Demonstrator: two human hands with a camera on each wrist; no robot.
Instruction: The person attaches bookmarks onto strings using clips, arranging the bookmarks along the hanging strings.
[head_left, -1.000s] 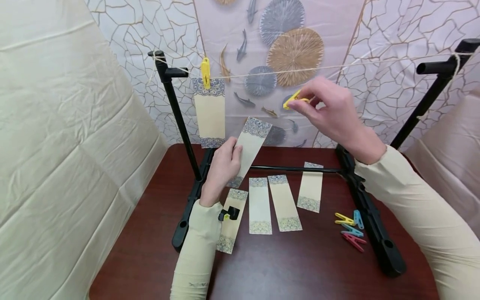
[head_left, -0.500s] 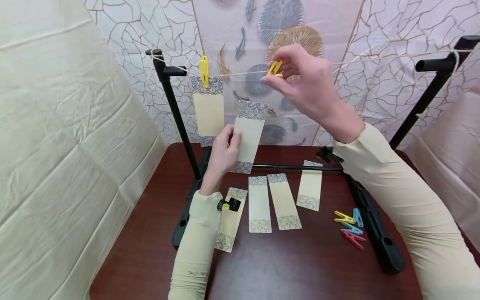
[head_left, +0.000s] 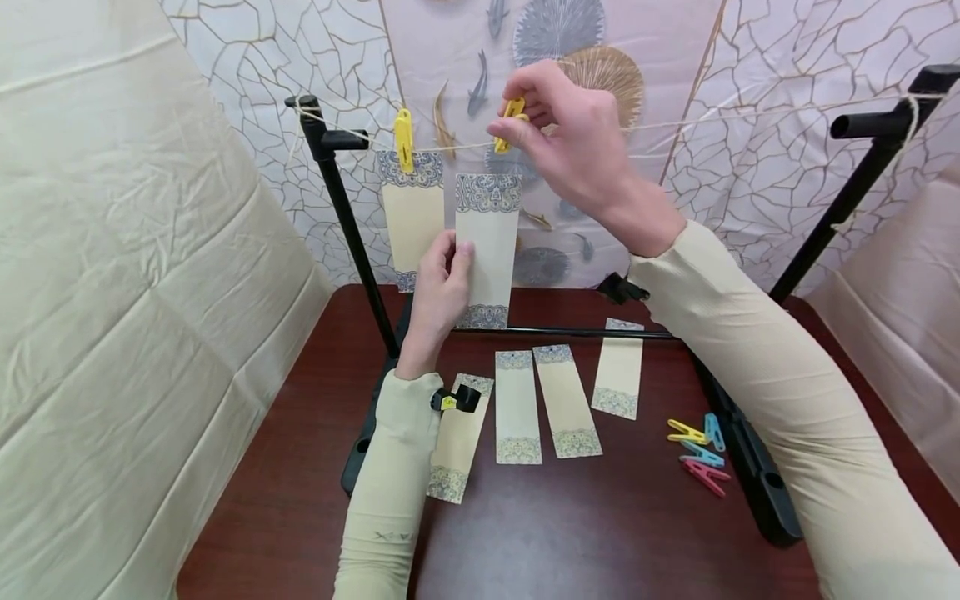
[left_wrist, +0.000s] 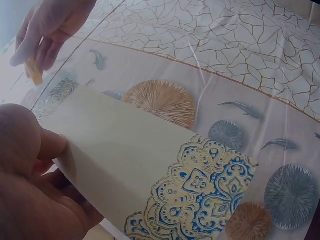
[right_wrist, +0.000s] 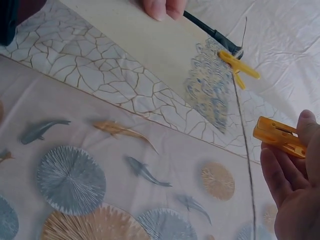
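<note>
My left hand [head_left: 437,287] pinches the left edge of a pale paper bookmark [head_left: 487,250] with lace-patterned ends, held nearly upright just below the string [head_left: 468,147]. My right hand [head_left: 581,137] pinches a yellow clothespin [head_left: 512,117] at the string, above the bookmark's top edge. In the right wrist view the clothespin [right_wrist: 280,135] sits between thumb and fingers, apart from the paper. To the left, a cream bookmark [head_left: 412,217] hangs from the string under another yellow clothespin [head_left: 404,140]. The left wrist view shows the held bookmark [left_wrist: 120,150] close up.
Several bookmarks [head_left: 517,408] lie on the dark wooden table [head_left: 585,525]. Yellow, blue and pink clothespins [head_left: 702,454] lie at the right, beside the stand's foot. Black posts [head_left: 345,225] carry the string, and a crossbar [head_left: 555,332] runs low between them.
My right hand has moved left and up to the string with the yellow clothespin. My left hand has raised the bookmark and turned it from slanted to nearly upright.
</note>
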